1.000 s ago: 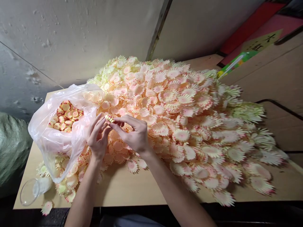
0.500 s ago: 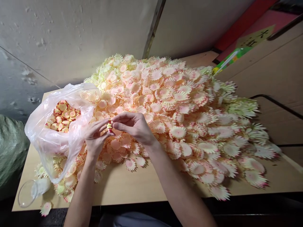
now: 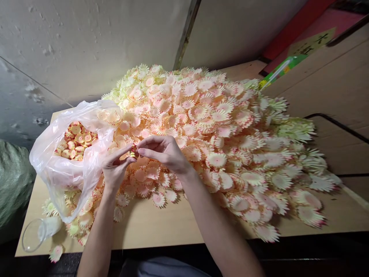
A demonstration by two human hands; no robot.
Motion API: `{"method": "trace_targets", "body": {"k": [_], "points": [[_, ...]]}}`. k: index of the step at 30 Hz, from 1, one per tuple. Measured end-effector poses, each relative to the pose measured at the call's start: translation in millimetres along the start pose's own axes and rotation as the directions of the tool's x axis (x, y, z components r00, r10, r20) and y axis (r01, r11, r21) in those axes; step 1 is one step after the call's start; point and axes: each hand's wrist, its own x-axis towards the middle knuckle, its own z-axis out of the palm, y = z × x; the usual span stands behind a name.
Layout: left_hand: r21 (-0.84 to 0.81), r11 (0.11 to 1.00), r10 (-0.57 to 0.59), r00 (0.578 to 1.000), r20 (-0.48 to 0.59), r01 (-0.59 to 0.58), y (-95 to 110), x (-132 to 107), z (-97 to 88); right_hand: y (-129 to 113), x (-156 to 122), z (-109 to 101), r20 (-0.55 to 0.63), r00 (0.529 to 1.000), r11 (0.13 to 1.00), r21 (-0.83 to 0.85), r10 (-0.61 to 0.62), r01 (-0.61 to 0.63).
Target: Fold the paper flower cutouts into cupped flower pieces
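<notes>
Between my two hands is a small curled artificial flower piece (image 3: 132,153), yellow with dark red tips. My left hand (image 3: 115,165) pinches it between thumb and fingers. From the other side, the thumb and fingertips of my right hand (image 3: 160,152) close on its edge. Beneath and beyond both hands spreads a large heap of pale pink and cream artificial flower heads (image 3: 190,111) with fringed, red-tipped petals. Left of my left hand, an open plastic bag (image 3: 49,154) holds many small curled flower pieces (image 3: 77,140) of the same yellow and red kind.
A clear cup (image 3: 34,235) lies on its side at the table's (image 3: 161,227) front left corner, near a loose flower head (image 3: 56,253). A green sack (image 3: 14,188) stands at far left. Cardboard (image 3: 340,84) borders the right, and a wall (image 3: 86,42) rises behind.
My fingers have shifted slightly around the flower piece, and less of its red tips shows now. The heap and the bag stay in place.
</notes>
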Motion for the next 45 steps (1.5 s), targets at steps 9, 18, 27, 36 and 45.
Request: {"method": "trace_targets", "body": {"k": [9,18,27,36,45], "points": [[0.052,0.998,0.023,1.000,0.019,-0.024,-0.7,0.7,-2.1,4.1,-0.3,-0.2,0.005,1.000,1.000,-0.018,0.014,-0.014],[0.075,0.997,0.032,0.999,0.039,-0.035,1.2,0.2,-1.3,4.2,0.0,-0.2,-0.012,1.000,0.999,-0.049,0.010,-0.010],[0.058,0.998,0.031,0.998,0.053,-0.034,2.0,0.1,-1.4,5.1,-0.5,-1.4,-0.016,1.000,0.999,-0.049,0.014,-0.014],[0.050,0.999,-0.006,0.999,0.043,0.004,1.0,-1.2,-1.6,4.8,0.7,-1.3,-0.044,0.999,0.999,-0.052,0.014,-0.016],[-0.066,0.992,-0.105,0.994,0.033,0.107,-4.9,-3.0,-3.6,6.6,3.1,-1.0,-0.123,0.989,0.988,-0.141,-0.085,0.067]]}}
